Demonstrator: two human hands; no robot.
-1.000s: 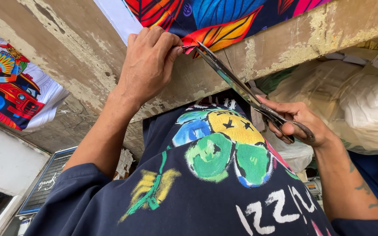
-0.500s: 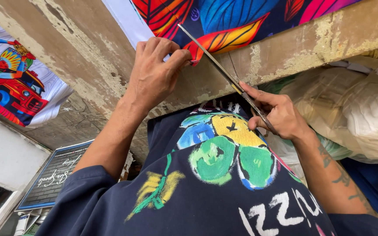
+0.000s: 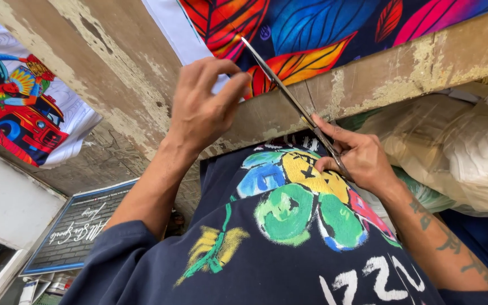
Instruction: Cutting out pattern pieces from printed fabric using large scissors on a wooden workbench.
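The person's right hand (image 3: 357,161) grips the handles of one pair of long metal scissors (image 3: 292,101), fingers curled through and around the loops just above the chest of their dark blue printed shirt (image 3: 289,243). The scissors run on a slant, their long axis going from the handles at lower right up to the tip at upper left, and the point reaches over the edge of the bright leaf-patterned fabric (image 3: 323,34). The blades lie close together, nearly one line; whether a sliver of cloth sits between them I cannot tell.

The left hand (image 3: 204,110) pinches the near edge of that fabric just beside the blades, thumb and fingertips pressed together on the cloth where its white border meets the orange leaf.

The fabric lies across a worn wooden table (image 3: 402,76) with flaking pale paint along its edge. One second printed cloth (image 3: 18,113), with red and green figures, hangs at the far left. One dark signboard (image 3: 80,226) leans below it, and pale plastic-wrapped bundles (image 3: 464,152) sit at the right, under the table edge.
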